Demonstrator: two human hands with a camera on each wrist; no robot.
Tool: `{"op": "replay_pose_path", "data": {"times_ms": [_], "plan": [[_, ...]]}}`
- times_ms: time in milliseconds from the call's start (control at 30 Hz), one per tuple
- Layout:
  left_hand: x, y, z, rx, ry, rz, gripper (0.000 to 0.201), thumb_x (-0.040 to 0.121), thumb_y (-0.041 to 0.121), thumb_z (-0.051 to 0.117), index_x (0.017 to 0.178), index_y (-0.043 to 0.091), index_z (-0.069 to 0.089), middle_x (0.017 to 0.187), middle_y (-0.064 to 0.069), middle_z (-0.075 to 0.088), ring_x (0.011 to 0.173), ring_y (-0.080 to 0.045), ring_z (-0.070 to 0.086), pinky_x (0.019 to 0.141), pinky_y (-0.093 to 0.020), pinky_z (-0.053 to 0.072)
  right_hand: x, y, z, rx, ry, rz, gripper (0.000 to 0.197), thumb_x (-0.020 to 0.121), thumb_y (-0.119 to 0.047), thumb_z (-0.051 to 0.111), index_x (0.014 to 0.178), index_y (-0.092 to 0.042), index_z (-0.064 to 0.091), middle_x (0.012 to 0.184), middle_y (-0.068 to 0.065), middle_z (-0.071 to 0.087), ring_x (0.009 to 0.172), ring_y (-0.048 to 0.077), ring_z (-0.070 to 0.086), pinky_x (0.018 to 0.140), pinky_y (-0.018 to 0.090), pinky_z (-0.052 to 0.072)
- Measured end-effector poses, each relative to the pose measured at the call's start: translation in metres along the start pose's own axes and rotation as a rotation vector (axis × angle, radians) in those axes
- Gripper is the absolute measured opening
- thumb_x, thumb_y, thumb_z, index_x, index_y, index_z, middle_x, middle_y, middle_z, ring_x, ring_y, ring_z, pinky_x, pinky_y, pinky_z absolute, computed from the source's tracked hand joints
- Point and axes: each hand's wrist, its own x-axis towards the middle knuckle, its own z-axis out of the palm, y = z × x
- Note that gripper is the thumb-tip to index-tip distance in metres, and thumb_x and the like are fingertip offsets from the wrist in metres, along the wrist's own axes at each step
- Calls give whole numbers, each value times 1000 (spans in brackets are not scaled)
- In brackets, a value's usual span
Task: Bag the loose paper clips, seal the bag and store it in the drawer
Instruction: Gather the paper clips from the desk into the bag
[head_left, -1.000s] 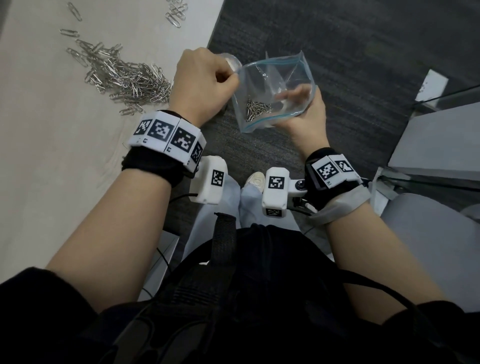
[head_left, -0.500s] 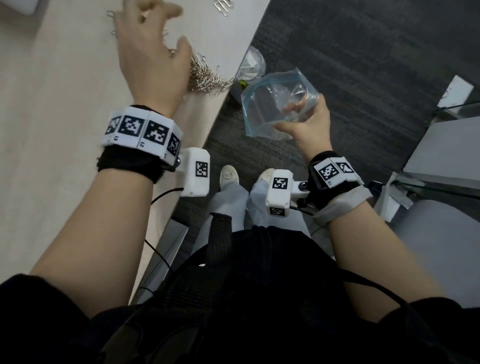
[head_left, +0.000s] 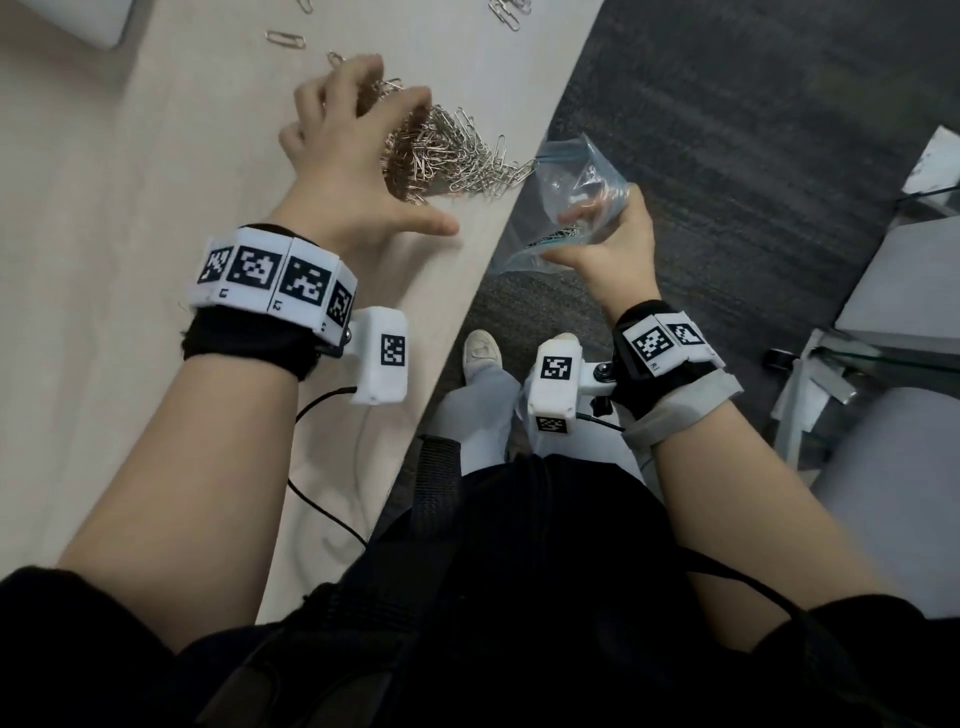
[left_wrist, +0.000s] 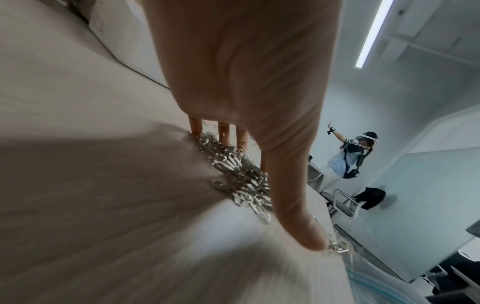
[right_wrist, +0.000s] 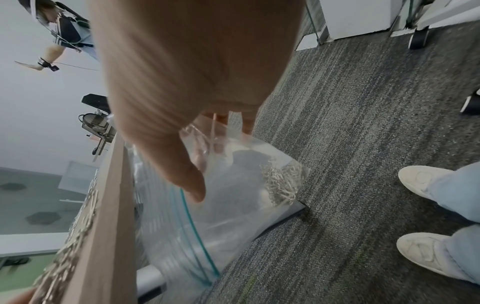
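A pile of silver paper clips (head_left: 457, 156) lies on the beige desk (head_left: 156, 208), close to its right edge. My left hand (head_left: 363, 150) is spread over the pile's left side, fingers straight and thumb stretched out; it holds nothing. In the left wrist view the fingertips (left_wrist: 223, 135) touch the clips (left_wrist: 239, 174). My right hand (head_left: 613, 244) grips a clear zip bag (head_left: 571, 176) with a blue seal strip, held open just off the desk edge beside the pile. Several clips (right_wrist: 283, 185) lie in the bag's (right_wrist: 233, 216) lower corner.
Stray clips (head_left: 285, 39) lie further back on the desk, near a white object (head_left: 67, 21). Dark carpet (head_left: 727, 156) lies below the bag, with my shoes (head_left: 480, 353) on it. Grey furniture (head_left: 904, 280) stands at the right. Another person (left_wrist: 348, 156) stands far off.
My left hand left the bag's mouth, went up to the pile on the desk and now lies spread over it. My right hand brought the bag up against the desk edge.
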Motion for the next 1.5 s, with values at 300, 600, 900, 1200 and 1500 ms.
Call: {"op": "replay_pose_path", "data": {"times_ms": [300,600,900,1200,1500], "plan": [[15,14,-2,-71,-30,133,69,58,29,84,122,28,57,134,-3,40,125,-27,31,105,-32,30,10,-6,2,15,-6,-13,56,55,-1,81,87,-28,43,96,4,65,97,24,65,85,48,56],[18,28,0,45,-70,198,77,52,53,79,123,37,53,137,2,37,124,-29,30,101,-43,24,15,-11,3,16,-8,-21,58,49,-10,81,90,-30,46,105,15,64,101,28,64,85,53,55],[23,32,15,-26,-33,268,50,67,42,77,113,29,64,121,0,51,111,-27,39,90,-27,31,14,-12,5,27,-10,-58,58,51,-14,84,92,-29,46,103,17,65,101,30,63,87,53,54],[21,40,19,22,-10,310,46,70,44,72,113,28,64,121,0,54,112,-28,43,92,-39,32,12,-14,6,66,-6,-87,59,51,-20,87,94,-25,48,104,19,65,99,32,64,87,51,54],[22,23,-6,96,-166,240,91,46,50,82,129,35,49,138,-1,35,124,-31,29,104,-42,26,16,-12,8,63,-34,-72,57,49,-16,83,92,-25,47,107,20,64,102,31,63,87,51,55]]}}
